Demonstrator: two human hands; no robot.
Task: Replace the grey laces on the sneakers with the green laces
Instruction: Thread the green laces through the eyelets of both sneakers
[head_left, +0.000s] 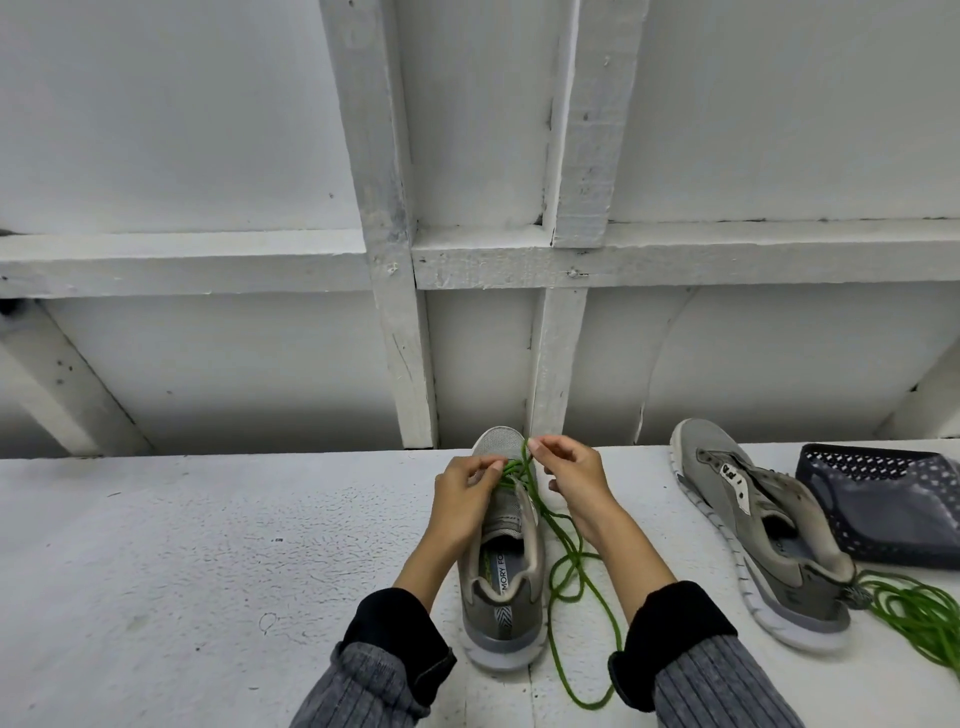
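Note:
A grey sneaker (506, 582) stands on the white table, heel toward me, with a green lace (563, 566) crossed through its front eyelets. My left hand (465, 504) pinches the lace at the eyelets on the shoe's left side. My right hand (569, 475) pinches a strand of the same lace just above the toe. The lace's long loose end trails down the table to the right of the shoe. A second grey sneaker (763, 535) lies at the right with no lace in its eyelets. A bundle of green lace (919, 618) lies by its heel.
A dark mesh pouch (883, 504) lies at the far right behind the second sneaker. The white table (208, 561) ends at a white-painted wooden wall with beams (400, 312) right behind the shoes.

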